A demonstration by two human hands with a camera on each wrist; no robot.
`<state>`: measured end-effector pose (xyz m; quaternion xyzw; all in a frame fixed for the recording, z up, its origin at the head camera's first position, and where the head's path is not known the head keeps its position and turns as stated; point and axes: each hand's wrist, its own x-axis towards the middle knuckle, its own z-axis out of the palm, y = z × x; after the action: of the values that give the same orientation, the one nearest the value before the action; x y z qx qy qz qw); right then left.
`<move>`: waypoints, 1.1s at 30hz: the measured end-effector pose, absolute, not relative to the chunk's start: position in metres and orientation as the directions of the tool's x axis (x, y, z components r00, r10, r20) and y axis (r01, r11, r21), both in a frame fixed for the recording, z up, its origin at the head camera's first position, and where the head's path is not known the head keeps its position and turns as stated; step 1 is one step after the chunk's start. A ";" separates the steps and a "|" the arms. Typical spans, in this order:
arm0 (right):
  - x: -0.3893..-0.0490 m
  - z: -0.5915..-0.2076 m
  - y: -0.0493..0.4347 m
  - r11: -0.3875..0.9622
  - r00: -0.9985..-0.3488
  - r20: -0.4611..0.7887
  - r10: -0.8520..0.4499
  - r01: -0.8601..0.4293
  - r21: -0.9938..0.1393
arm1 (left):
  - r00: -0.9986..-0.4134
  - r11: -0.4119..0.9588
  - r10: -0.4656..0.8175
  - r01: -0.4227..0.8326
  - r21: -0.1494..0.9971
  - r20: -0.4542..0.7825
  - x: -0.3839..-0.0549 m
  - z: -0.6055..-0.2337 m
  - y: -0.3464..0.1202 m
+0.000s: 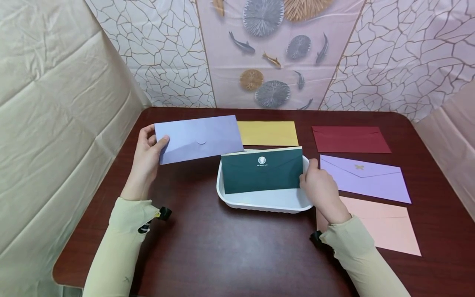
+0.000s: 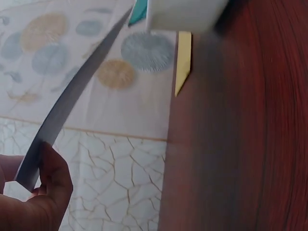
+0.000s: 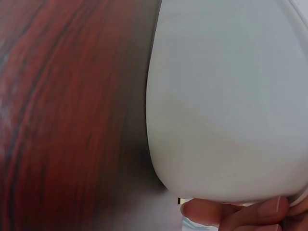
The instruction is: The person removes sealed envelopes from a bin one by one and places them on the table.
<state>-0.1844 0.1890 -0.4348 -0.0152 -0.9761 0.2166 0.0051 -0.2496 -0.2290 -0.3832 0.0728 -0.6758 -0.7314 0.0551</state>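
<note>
My left hand [image 1: 146, 159] holds a pale blue envelope [image 1: 198, 138] by its left end, thumb on the near face. The envelope is raised above the table, and its right end reaches the tray's back left corner. In the left wrist view, this envelope [image 2: 72, 96] shows nearly edge-on between thumb and fingers. My right hand [image 1: 323, 189] grips the right end of a white tray [image 1: 263, 206]. The right wrist view has fingers [image 3: 269, 207] curled against the tray's outer wall [image 3: 226, 106]. A dark green envelope [image 1: 261, 175] with a white emblem stands tilted in the tray; a pale edge shows behind it.
Beyond the tray lies a yellow envelope [image 1: 269, 133]. On the right side of the dark wooden table [image 1: 222, 255] lie a dark red envelope [image 1: 350, 139], a lilac one [image 1: 371, 181] and a peach one [image 1: 389, 227], partly under my right arm. Patterned cloth [image 1: 170, 53] hangs behind.
</note>
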 end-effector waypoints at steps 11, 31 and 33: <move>-0.184 -0.432 0.190 0.903 -0.999 0.000 0.034 0.031 -0.429 | -0.961 -0.141 -0.259 -0.066 0.988 -0.101 -0.275 -0.396 -0.246; -0.179 -0.434 0.191 0.907 -0.999 -0.016 0.046 0.048 -0.418 | -0.934 0.165 -0.273 -0.280 0.946 -0.229 -0.301 -0.431 -0.260; -0.180 -0.432 0.191 0.907 -0.999 -0.010 0.050 0.050 -0.418 | -0.937 0.168 -0.258 -0.283 0.944 -0.235 -0.305 -0.431 -0.260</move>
<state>-0.1799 0.1915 -0.4325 -0.0255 -0.9765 0.2141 0.0006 -0.3047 -0.2600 -0.4312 0.1769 -0.7641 -0.6203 -0.0099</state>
